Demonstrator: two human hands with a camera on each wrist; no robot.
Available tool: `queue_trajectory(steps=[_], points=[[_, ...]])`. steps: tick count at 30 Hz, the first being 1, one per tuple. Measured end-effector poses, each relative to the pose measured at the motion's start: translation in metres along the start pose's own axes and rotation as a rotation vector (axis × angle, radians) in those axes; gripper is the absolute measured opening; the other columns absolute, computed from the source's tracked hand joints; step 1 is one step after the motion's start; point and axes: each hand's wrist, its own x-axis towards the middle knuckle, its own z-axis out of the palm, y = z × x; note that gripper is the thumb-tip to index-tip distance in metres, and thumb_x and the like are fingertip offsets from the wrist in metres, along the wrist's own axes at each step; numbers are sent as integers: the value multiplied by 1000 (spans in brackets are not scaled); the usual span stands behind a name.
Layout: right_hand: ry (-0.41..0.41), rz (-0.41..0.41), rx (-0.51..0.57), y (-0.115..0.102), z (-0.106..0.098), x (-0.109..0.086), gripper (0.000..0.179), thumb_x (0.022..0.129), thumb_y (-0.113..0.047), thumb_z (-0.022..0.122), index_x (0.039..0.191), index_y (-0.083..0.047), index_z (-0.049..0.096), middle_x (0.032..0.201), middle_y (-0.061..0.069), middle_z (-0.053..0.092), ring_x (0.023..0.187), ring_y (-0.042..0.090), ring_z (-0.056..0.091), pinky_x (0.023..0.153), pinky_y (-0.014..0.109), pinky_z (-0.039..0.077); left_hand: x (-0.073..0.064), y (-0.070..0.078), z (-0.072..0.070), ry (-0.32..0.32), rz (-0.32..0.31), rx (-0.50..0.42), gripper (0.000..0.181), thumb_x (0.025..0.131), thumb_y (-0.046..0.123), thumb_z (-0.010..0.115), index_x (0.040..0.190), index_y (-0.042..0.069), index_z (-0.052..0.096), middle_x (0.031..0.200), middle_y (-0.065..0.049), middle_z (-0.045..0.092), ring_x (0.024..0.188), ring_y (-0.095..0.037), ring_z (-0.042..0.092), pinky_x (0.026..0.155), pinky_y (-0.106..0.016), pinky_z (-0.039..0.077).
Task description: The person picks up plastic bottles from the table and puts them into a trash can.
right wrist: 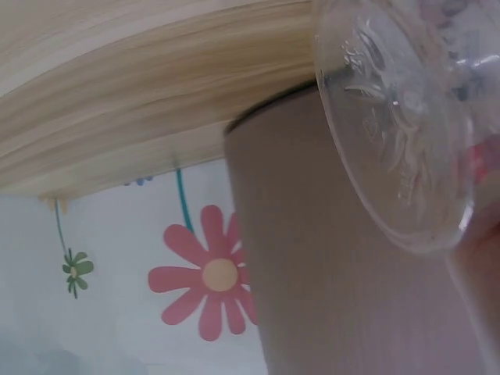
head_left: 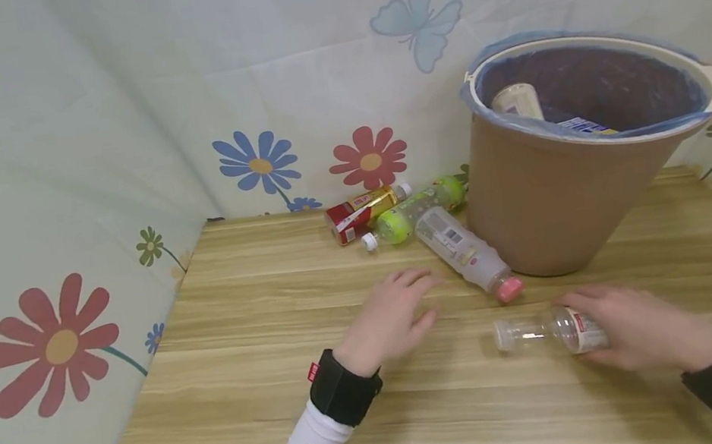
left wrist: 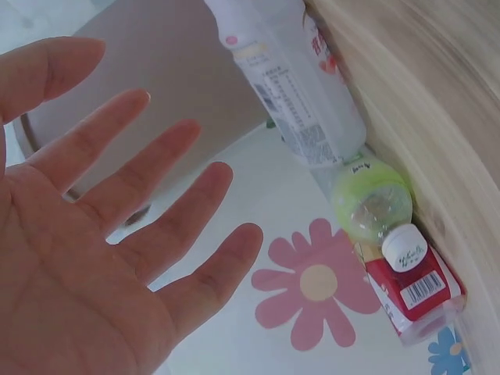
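Observation:
In the head view my right hand (head_left: 634, 326) grips a clear plastic bottle (head_left: 541, 332) by its labelled body, the neck pointing left. The right wrist view shows that bottle's round base (right wrist: 398, 133) up close. My left hand (head_left: 388, 321) hovers over the table with fingers spread and nothing in them; the left wrist view shows its bare palm (left wrist: 78, 258). Just beyond it lies a whitish translucent bottle (head_left: 460, 249) with a pink cap. Behind that lie a green-labelled bottle (head_left: 417, 211) with a white cap and a red-and-yellow labelled bottle (head_left: 365, 213).
A brown bin (head_left: 542, 202) lined with a blue bag stands at the back right. Inside it are a pale can-like container (head_left: 518, 102) and a blue-and-yellow item (head_left: 583, 126). A flower-printed sheet (head_left: 283, 56) hangs behind the wooden table (head_left: 241, 331).

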Motion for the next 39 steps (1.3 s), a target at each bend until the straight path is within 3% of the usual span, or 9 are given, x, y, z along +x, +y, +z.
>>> queue_trajectory(steps=[4,8,14,19,23,32,39], points=[[80,-19,-25,-14,-4,6,70,60,-35,94,119,-10,66,104,6,72,84,23,70,67,44,58,-2,-7,-8,35,-31,-69,45,99,26,63,142,12,57,146,-9,58,137,-27,53,116,-43,43],[170,5,-41,-31,-10,18,72,60,-36,93,122,-11,65,99,3,70,81,22,68,62,43,55,-4,-12,-14,129,-47,-143,45,100,24,63,142,11,56,145,-9,59,136,-26,54,115,-42,45],[214,97,4,-54,-17,42,76,62,-34,93,127,-10,62,101,7,70,81,23,68,60,43,55,-6,-14,-20,342,19,-166,43,102,28,60,141,10,56,140,-6,61,131,-22,57,113,-37,47],[260,118,11,-67,-18,63,79,61,-28,94,129,-6,61,109,12,71,92,32,69,72,50,57,-6,-13,-22,404,78,-156,45,100,32,61,140,11,57,138,-6,62,131,-20,57,113,-36,48],[325,114,24,-76,-19,78,79,57,-18,96,127,-5,62,110,12,71,98,34,68,80,54,54,-7,-14,-22,361,71,-146,48,98,36,64,140,14,57,137,-3,63,129,-18,59,110,-35,50],[439,95,69,-88,-18,98,79,54,-7,98,125,-9,64,113,11,72,105,34,66,99,58,46,-5,-12,-18,123,-8,-150,60,97,49,62,148,19,50,145,-1,60,132,-17,59,107,-36,52],[456,32,49,-89,-13,102,78,49,-3,98,121,-6,67,114,12,72,105,34,65,101,62,44,-2,-14,-10,75,30,-154,60,96,43,67,147,15,51,141,-2,64,120,-14,67,104,-33,54]])
